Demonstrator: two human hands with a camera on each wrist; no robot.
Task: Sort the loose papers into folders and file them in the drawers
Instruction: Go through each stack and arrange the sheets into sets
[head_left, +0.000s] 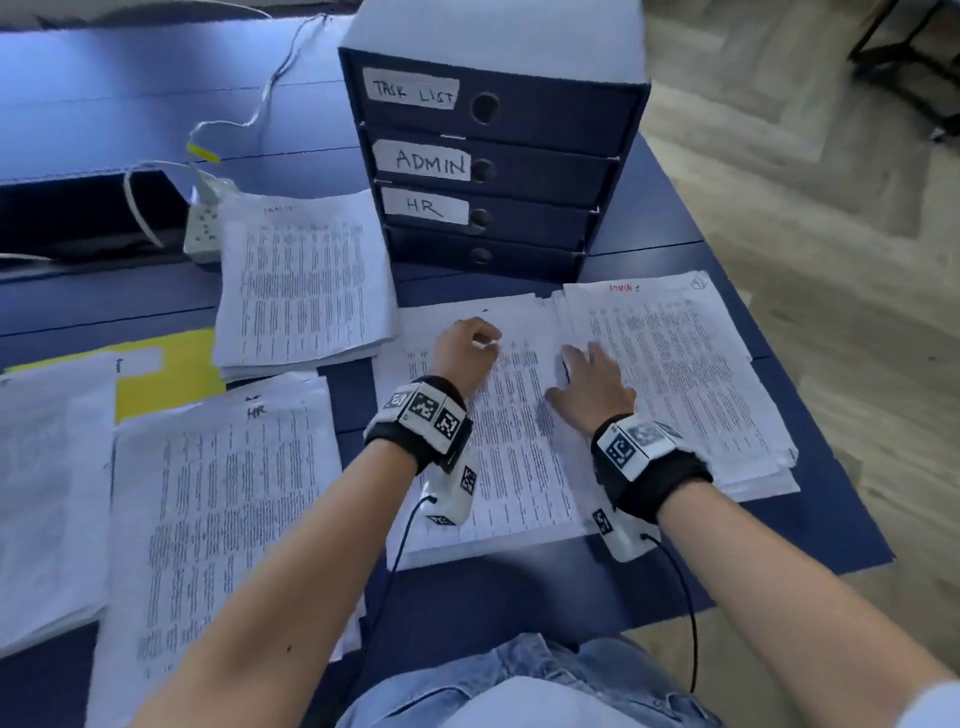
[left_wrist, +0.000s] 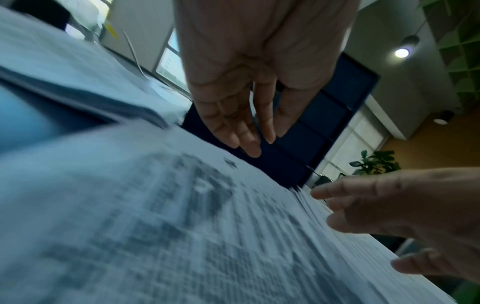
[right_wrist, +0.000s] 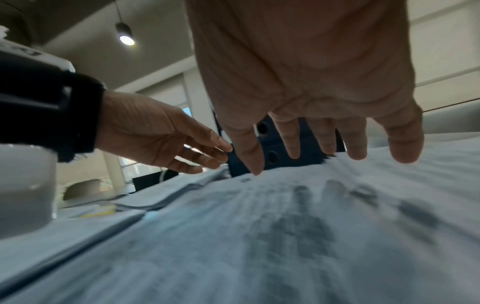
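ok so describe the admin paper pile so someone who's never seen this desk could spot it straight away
Find the dark blue drawer unit at the back of the blue table. The admin pile lies in front of it, towards the table's right edge, beside the stack under the right hand. Unlike the other piles, its top sheet has ADMIN in red and a circled mark in the corner.

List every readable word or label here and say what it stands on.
"TASK LIST": top drawer label of the dark blue drawer box.
"ADMIN": second drawer label.
"HR": third drawer label.
"ADMIN", red: right paper stack.
"HR": lower-left paper stack.
Printed text: too blurred.
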